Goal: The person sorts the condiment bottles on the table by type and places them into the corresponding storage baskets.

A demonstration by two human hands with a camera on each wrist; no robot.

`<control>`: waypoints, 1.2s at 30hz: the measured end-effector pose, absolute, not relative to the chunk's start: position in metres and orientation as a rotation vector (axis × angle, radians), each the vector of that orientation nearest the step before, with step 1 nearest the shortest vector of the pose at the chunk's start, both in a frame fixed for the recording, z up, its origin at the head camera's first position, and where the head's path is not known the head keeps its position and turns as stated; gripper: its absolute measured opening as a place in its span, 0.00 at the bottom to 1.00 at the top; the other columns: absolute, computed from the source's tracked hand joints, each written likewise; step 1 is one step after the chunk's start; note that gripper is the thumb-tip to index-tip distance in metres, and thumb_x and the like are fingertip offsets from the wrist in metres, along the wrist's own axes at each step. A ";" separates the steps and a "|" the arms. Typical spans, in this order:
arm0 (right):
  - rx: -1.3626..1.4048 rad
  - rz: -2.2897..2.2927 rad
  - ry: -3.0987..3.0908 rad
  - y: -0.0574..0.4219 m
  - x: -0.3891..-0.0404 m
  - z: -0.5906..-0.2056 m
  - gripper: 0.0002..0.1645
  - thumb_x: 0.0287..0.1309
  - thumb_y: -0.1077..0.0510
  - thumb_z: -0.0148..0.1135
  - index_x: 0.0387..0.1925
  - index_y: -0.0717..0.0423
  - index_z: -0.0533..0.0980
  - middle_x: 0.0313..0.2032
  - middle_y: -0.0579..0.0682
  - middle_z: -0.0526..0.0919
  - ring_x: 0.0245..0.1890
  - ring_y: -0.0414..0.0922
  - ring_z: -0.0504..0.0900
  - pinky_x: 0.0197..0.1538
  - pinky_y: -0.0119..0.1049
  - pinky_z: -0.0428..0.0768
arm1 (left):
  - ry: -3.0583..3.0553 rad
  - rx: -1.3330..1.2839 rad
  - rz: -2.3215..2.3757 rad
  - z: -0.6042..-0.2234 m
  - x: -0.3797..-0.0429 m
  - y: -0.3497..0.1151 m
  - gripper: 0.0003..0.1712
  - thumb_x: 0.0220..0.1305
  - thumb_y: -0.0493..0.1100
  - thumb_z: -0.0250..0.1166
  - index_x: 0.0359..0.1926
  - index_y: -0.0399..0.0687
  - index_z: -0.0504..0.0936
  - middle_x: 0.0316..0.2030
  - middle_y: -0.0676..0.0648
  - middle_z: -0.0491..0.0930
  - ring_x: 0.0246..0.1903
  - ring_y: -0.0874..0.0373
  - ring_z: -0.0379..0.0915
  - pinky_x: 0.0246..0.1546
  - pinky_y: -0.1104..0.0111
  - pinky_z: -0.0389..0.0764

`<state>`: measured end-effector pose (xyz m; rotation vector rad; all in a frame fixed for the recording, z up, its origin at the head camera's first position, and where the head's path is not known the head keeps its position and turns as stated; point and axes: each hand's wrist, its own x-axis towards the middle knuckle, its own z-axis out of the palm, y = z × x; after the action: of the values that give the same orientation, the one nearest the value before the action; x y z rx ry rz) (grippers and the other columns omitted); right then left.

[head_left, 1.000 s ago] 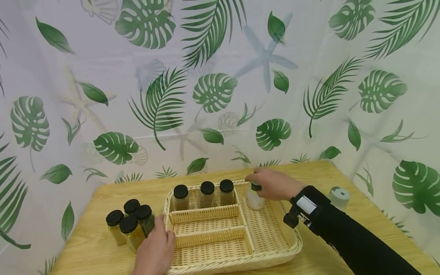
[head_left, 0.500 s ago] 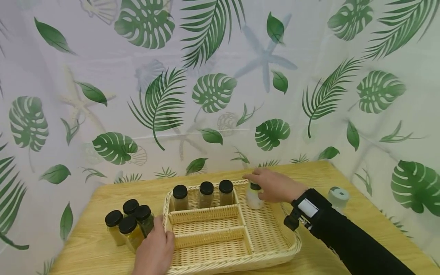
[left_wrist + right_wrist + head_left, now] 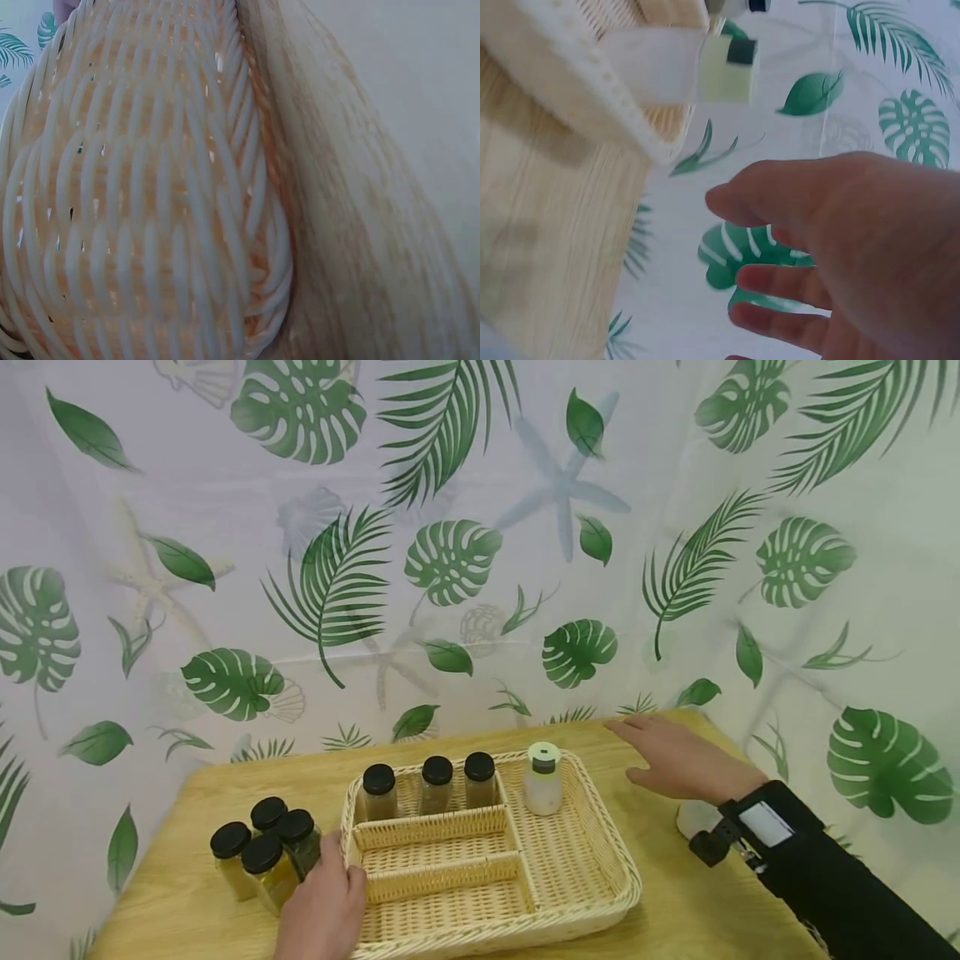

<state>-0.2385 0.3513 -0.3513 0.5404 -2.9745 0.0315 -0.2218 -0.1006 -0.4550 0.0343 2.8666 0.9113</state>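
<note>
A wicker basket (image 3: 570, 927) with several compartments stands on the table; its woven side also fills much of the left wrist view. At its left rim, my left hand (image 3: 324, 902) holds on, the thumb lying near the inner edge. My right hand (image 3: 678, 760) is off to the right of the basket, fingers extended and holding nothing. In the basket's right compartment a whitish bottle with a pale green lid (image 3: 543, 777) stands upright at the back. From the right wrist view, my right hand (image 3: 855, 240) is apart from that bottle (image 3: 660, 64).
Three black-lidded jars (image 3: 436, 785) stand in the back left compartment. Several more black-lidded jars (image 3: 262, 853) cluster on the table left of the basket. A pale container (image 3: 696, 817) sits partly behind my right wrist. A leaf-patterned cloth (image 3: 450, 568) hangs behind the table (image 3: 660, 877).
My right hand has let go of the green-lidded bottle and moved right, out of the basket. The bottle stays upright there. My left hand remains at the rim; the head view has shifted slightly.
</note>
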 end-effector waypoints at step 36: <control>0.243 0.164 -3.232 0.434 -0.218 -0.381 0.23 0.61 0.52 0.67 0.52 0.64 0.78 0.41 0.55 0.80 0.37 0.47 0.80 0.38 0.44 0.78 | 2.889 0.062 0.969 -0.453 -0.224 -0.107 0.32 0.75 0.47 0.41 0.74 0.38 0.53 0.27 0.45 0.77 0.15 0.51 0.65 0.16 0.60 0.61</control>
<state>-0.2184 0.4341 -0.3807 0.2435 -3.2323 0.1642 -0.2244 -0.1069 -0.4534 0.0618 2.8893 0.9687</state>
